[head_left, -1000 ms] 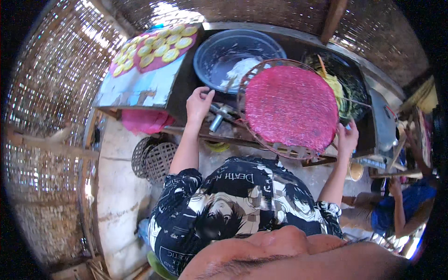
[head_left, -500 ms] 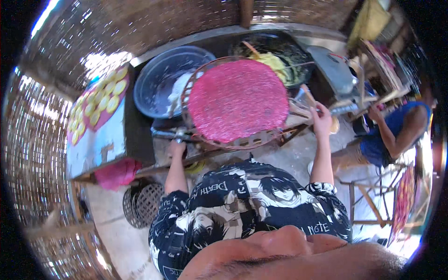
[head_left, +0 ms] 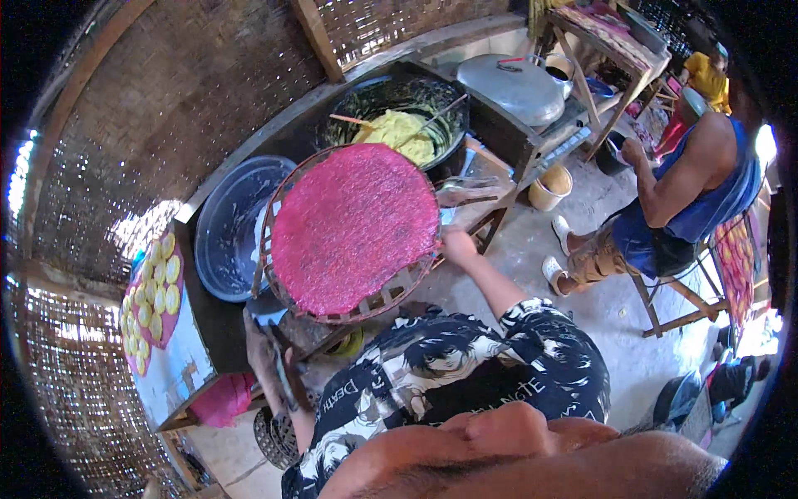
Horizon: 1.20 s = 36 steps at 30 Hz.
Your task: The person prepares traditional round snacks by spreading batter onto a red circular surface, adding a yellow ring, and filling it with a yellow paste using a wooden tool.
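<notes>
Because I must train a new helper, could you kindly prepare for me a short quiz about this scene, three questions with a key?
1. What colour is the round sheet on the woven tray?
2. True or false: the yellow mass lies in the blue basin.
3. In the picture, at which side of the woven tray is the wearer's right hand? A) left B) right C) top

Key:
1. Pink.
2. False; the yellow mass lies in the black pan.
3. B
</notes>
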{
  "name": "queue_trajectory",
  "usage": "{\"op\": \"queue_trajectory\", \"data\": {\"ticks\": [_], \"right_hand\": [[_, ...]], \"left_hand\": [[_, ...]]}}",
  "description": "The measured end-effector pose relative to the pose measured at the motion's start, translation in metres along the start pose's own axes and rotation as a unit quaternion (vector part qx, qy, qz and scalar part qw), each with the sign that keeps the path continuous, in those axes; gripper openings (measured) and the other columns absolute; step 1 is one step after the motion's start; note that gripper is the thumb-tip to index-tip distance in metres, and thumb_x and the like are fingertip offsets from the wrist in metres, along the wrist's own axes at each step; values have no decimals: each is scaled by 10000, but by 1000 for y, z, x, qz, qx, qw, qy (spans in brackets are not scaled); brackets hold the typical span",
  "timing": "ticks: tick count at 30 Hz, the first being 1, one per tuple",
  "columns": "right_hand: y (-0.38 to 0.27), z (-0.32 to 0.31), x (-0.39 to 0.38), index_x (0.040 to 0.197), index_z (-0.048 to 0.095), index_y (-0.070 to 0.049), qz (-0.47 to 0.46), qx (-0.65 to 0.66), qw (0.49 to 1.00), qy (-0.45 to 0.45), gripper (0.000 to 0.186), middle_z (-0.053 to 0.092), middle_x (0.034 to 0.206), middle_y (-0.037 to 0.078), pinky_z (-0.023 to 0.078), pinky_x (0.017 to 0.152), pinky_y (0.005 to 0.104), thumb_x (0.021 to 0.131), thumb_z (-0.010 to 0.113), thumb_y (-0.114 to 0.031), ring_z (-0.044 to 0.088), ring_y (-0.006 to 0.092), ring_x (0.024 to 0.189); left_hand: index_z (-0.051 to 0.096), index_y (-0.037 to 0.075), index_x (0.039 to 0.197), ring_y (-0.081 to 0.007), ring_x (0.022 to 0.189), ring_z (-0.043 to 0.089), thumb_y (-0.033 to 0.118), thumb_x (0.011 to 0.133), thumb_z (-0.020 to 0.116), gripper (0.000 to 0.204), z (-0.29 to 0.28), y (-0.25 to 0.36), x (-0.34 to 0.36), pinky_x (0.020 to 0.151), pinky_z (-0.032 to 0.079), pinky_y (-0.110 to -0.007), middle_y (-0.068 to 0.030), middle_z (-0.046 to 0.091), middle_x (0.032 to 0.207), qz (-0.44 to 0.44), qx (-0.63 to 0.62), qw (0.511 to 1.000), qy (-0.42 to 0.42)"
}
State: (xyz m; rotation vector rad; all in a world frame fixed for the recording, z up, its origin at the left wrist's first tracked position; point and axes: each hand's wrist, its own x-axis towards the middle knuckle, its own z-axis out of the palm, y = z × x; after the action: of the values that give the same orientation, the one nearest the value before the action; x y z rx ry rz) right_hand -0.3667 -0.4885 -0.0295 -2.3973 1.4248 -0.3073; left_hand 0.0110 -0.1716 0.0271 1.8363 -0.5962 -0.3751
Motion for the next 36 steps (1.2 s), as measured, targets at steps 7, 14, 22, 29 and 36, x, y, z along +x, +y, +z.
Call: {"op": "queue_trajectory", "data": {"ticks": [7, 14, 22, 29, 36], "right_hand": [[-9, 10, 0, 902, 531, 18, 53, 91, 994, 3, 241, 531, 914, 235, 444, 757, 416, 726, 475, -137, 538, 362, 858], [-1, -28, -8, 822, 614, -37, -4, 153, 987, 47, 159, 595, 819, 149, 470, 686, 352, 687, 573, -109, 583, 281, 778], [-36, -141, -31, 857, 620, -4, 19, 336, 925, 177, 159, 597, 795, 99, 452, 624, 279, 717, 606, -79, 572, 174, 683], [-154, -144, -33, 832, 601, -67, -393, 135, 908, 63, 183, 566, 864, 93, 437, 728, 359, 650, 593, -52, 532, 271, 849], [-184, -119, -18, 772, 588, -58, -487, 73, 870, 21, 173, 521, 755, 68, 445, 660, 344, 602, 556, -47, 518, 250, 749]], "left_hand": [[438, 23, 1117, -233, 985, 430, 233, 804, 491, 380, -26, 26, -48, 882, 347, -350, -130, 446, 1036, 59, -76, 992, 85], [444, 26, 1081, -209, 914, 440, 189, 815, 487, 315, -44, 51, -56, 859, 358, -349, -98, 453, 951, 128, -110, 978, 125], [451, 30, 1041, -182, 833, 452, 139, 828, 481, 241, -54, 87, -48, 832, 371, -349, -61, 462, 855, 253, -107, 956, 101], [488, -14, 962, -216, 854, 494, 17, 701, 539, 268, -40, 110, -54, 822, 384, -364, -105, 506, 896, 261, -267, 925, 72], [506, 16, 913, -163, 769, 458, 50, 629, 627, 310, -23, 152, -63, 791, 370, -340, -39, 470, 786, 266, -271, 922, 72]]}}
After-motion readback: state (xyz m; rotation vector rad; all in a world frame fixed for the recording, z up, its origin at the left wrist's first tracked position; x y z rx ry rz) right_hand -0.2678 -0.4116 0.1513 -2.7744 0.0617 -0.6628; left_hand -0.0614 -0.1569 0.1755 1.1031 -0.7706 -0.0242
